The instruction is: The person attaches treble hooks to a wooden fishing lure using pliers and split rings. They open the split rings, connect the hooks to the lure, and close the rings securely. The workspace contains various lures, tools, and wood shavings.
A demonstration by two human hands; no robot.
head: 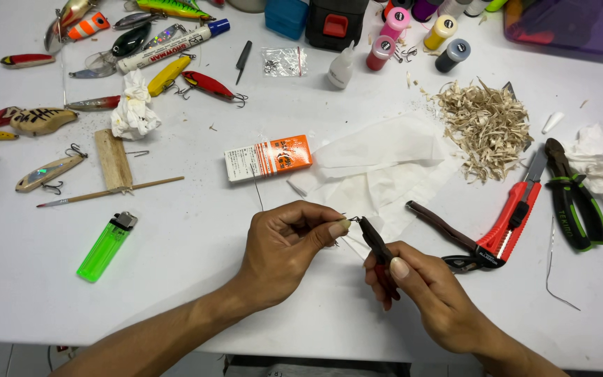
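My left hand [289, 244] pinches a thin piece of wire [350, 219] between thumb and forefinger, just above the white table [197, 230]. My right hand [423, 293] grips small dark-handled pliers [377, 246], whose jaws close on the wire's end right beside my left fingertips. Both hands hover near the table's front edge, over the corner of a crumpled white tissue [378, 174].
A green lighter [106, 246], a thin brush [109, 191], an orange-and-white box [268, 158], a red utility knife [514, 216], green-handled pliers [574, 199], wood shavings [484, 126], paint bottles [413, 35] and several fishing lures [207, 84] lie around. A loose wire [551, 269] lies at right.
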